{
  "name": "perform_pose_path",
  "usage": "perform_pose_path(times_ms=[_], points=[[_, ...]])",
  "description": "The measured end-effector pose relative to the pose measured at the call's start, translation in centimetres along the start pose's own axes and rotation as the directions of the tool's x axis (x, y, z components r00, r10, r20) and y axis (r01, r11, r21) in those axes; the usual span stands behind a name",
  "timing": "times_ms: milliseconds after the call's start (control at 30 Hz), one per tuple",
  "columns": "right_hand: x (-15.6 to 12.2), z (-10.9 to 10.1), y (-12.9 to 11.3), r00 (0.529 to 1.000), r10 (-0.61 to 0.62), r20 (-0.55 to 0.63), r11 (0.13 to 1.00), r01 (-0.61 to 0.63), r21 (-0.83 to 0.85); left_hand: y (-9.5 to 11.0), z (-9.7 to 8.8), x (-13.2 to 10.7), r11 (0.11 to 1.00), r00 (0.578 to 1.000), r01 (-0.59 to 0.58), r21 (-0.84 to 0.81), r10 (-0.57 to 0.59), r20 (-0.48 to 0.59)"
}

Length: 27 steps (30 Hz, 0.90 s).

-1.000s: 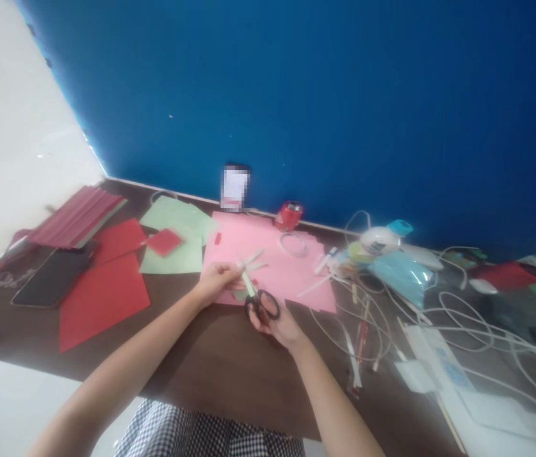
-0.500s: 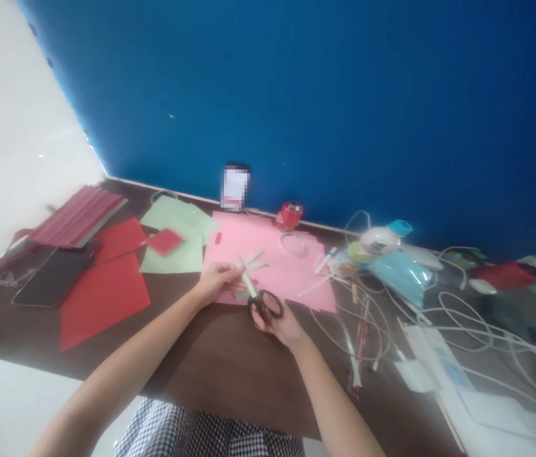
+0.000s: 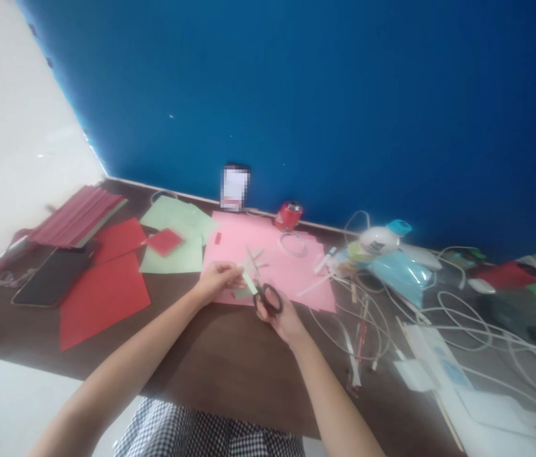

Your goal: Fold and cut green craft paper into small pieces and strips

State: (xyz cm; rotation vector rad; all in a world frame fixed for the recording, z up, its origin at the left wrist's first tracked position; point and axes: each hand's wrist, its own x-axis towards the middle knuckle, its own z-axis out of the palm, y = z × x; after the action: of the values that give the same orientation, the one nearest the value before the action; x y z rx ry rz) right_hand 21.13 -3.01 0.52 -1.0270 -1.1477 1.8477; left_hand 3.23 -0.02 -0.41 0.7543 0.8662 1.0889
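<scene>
Black-handled scissors [image 3: 268, 298] are in my right hand [image 3: 287, 318], its fingers closed at the handle loops. The blades point up and away over pink paper sheets [image 3: 248, 231], slightly apart. My left hand [image 3: 220, 281] pinches a pale green paper strip [image 3: 249, 281], which lies close by the blades. Whether the blades touch the strip I cannot make out. Both hands are just above the near edge of the pink sheets.
Light green sheets [image 3: 172, 260] and red sheets [image 3: 106, 298] lie left, beside a dark phone [image 3: 53, 277] and a pink-red stack [image 3: 77, 216]. Another phone [image 3: 235, 187] leans on the wall near a red can [image 3: 288, 216]. White cables [image 3: 462, 330] tangle at right.
The scissors' handles have come closer together and the blades have narrowed. My right hand has shifted slightly to the right. My left hand stays nearly in place.
</scene>
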Motion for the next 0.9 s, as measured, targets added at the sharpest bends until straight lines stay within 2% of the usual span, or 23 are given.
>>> perform_pose_path(times_ms=[67,100,133,200,267,367,467,500,533,600,667,767,833,900], points=[[0.2,-0.3,-0.1,0.987,-0.077,-0.142,0.992,0.062,-0.106,-0.1,0.1,0.1,0.999,0.999,-0.029,-0.016,0.029,-0.015],[0.4,-0.6,-0.2,0.964,-0.141,-0.224,0.974,0.094,-0.206,-0.1,0.1,0.1,0.999,0.999,-0.040,-0.019,0.039,-0.028],[0.5,-1.0,-0.2,0.929,-0.217,-0.300,0.939,0.115,-0.325,-0.1,0.1,0.2,0.999,0.998,-0.045,-0.020,0.044,-0.041],[0.7,-1.9,-0.2,0.822,-0.389,-0.415,0.828,0.116,-0.549,-0.1,0.1,0.3,0.999,0.997,-0.048,-0.024,0.046,-0.058],[0.9,-3.0,-0.2,0.746,-0.469,-0.472,0.750,0.054,-0.659,-0.1,0.0,0.4,0.998,0.996,-0.056,-0.030,0.054,-0.068],[0.9,-4.4,-0.4,0.701,-0.504,-0.505,0.704,-0.006,-0.710,-0.1,-0.1,0.5,0.998,0.995,-0.064,-0.015,0.062,-0.078],[0.8,-4.5,-0.5,0.644,-0.586,-0.492,0.669,0.043,-0.742,-0.2,-0.1,0.5,0.998,0.994,-0.060,0.000,0.059,-0.092],[0.9,-4.2,-0.4,0.649,-0.594,-0.475,0.677,0.086,-0.731,-0.3,0.0,0.4,0.998,0.994,-0.060,0.013,0.060,-0.093],[0.9,-3.7,-0.3,0.680,-0.580,-0.449,0.701,0.137,-0.699,-0.4,0.0,0.4,0.998,0.994,-0.060,0.036,0.063,-0.086],[1.0,-2.3,0.0,0.812,-0.465,-0.353,0.798,0.212,-0.565,-0.6,0.2,0.2,0.992,0.996,-0.058,0.111,0.064,-0.054],[1.1,-1.1,0.2,0.884,-0.400,-0.243,0.837,0.245,-0.489,-0.9,0.4,0.1,0.979,0.998,-0.049,0.199,0.054,-0.020],[1.1,-0.3,0.3,0.919,-0.358,-0.163,0.837,0.239,-0.493,-1.0,0.6,-0.2,0.966,0.997,-0.071,0.248,0.072,0.008],[0.9,-0.6,0.3,0.922,-0.335,-0.195,0.855,0.210,-0.475,-0.9,0.8,-0.3,0.970,0.995,-0.104,0.219,0.103,0.015],[0.8,-1.0,0.3,0.905,-0.351,-0.241,0.861,0.211,-0.462,-0.7,0.7,-0.2,0.973,0.994,-0.111,0.202,0.111,0.012]])
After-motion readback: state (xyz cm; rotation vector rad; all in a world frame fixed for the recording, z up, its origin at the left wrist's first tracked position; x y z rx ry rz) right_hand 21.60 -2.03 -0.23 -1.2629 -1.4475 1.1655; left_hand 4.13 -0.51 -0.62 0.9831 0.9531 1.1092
